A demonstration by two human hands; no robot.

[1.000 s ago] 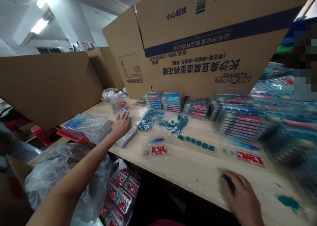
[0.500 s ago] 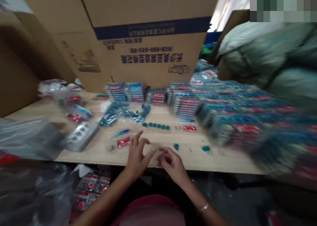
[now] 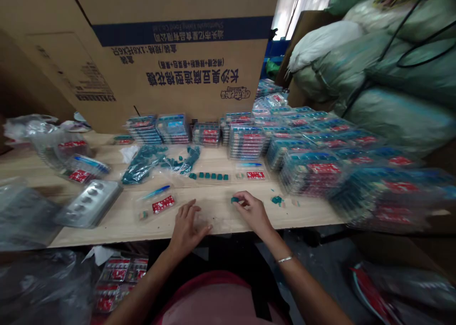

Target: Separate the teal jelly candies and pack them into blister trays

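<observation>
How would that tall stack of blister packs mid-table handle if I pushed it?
The stack of blister packs looks tall and narrow, so it would probably tip or slide apart if pushed. Its layers seem loosely piled and unbound, and the smooth plastic is likely slippery.

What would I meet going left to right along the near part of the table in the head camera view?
silver blister tray, clear packet with red card, left hand, right hand, teal piece, stacked clear packs
</observation>
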